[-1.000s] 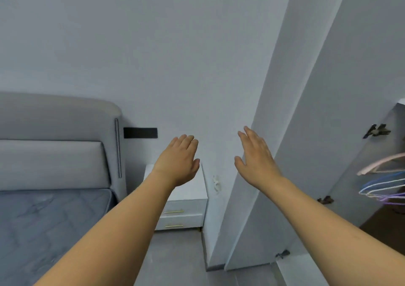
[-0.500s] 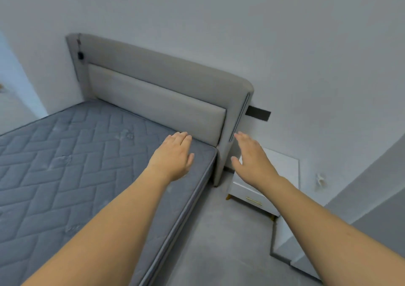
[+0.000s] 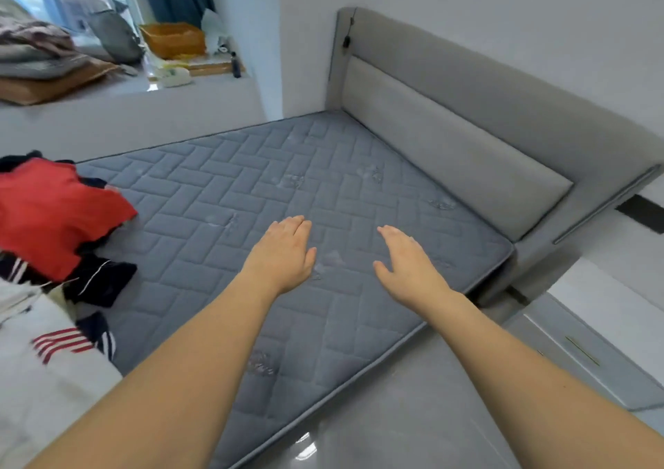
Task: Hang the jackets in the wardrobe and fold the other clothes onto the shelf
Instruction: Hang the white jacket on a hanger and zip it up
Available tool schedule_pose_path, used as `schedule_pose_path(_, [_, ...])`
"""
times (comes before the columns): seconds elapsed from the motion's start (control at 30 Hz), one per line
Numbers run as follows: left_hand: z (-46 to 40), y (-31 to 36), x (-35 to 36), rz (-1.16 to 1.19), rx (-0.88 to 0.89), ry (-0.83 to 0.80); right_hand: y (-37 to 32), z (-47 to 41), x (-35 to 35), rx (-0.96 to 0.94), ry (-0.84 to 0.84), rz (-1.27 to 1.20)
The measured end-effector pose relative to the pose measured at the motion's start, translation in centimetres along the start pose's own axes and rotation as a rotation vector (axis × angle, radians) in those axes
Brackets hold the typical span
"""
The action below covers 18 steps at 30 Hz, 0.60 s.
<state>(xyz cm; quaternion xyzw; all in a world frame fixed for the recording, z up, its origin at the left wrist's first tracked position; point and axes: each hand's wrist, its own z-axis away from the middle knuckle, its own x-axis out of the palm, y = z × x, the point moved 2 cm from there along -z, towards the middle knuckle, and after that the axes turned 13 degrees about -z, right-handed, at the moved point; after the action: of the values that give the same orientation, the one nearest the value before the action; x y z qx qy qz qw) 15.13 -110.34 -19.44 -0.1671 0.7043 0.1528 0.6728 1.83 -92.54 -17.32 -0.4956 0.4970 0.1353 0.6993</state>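
Head view, clothes pile [image 3: 46,253] cut off left (blurred), hands empty

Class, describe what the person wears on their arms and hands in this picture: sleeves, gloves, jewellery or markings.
Both forearms are bare, with no sleeves in view. The left hand and the right hand wear no gloves, and no rings, watch, bracelets or markings show.

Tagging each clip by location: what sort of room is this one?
A bedroom, most likely in a home: a bare quilted mattress against a padded grey headboard, a pile of clothes on the bed, and a cluttered window ledge behind.
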Motion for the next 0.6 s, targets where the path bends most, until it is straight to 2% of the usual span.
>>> schedule_pose_path(0.33, [14.7,-20.6,5.1,-0.007,-0.368,-0.097,-15.5,-5.7,17.6,-0.189,-0.291,-0.017])
schedule_pose_path(0.6, [27.4,-34.9,8.8,0.119,-0.653,-0.169,-30.1,-7.5,33.3,-0.294,-0.523,-0.076])
